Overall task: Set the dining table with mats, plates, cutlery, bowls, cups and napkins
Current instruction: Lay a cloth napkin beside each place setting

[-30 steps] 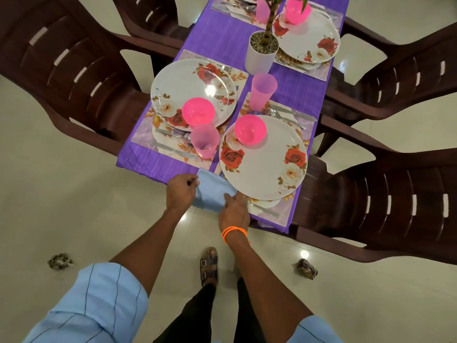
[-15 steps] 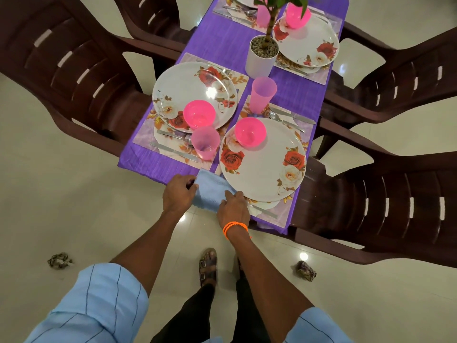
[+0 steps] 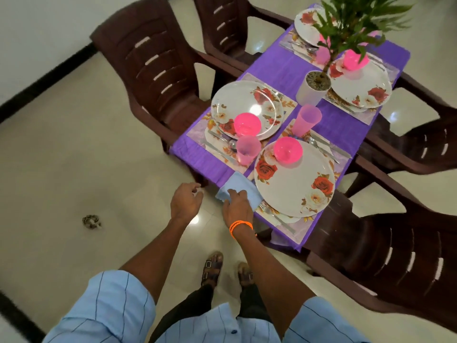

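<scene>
A folded light blue napkin [image 3: 243,185] lies at the near corner of the purple tablecloth [image 3: 277,68], just left of the nearest rose-patterned plate [image 3: 294,184]. My right hand [image 3: 236,210], with an orange band at the wrist, rests its fingers on the napkin's near edge. My left hand [image 3: 185,203] hovers left of the napkin over the floor, fingers loosely curled and holding nothing. The near plate carries a pink bowl [image 3: 288,149], and a fork [image 3: 274,215] lies on its mat [image 3: 304,233]. A second plate [image 3: 244,100] with a pink bowl [image 3: 247,124] sits to the left, with a pink cup [image 3: 248,148] beside it.
A second pink cup [image 3: 306,120] and a white plant pot [image 3: 312,91] stand mid-table, with further set places [image 3: 361,87] behind. Brown plastic chairs [image 3: 148,60] [image 3: 395,268] flank both sides. A small crumpled object [image 3: 91,221] lies on the tiled floor at left.
My left hand has let go of the napkin and drawn back to the left. My right hand stays on it. The view has shifted so the table sits further right.
</scene>
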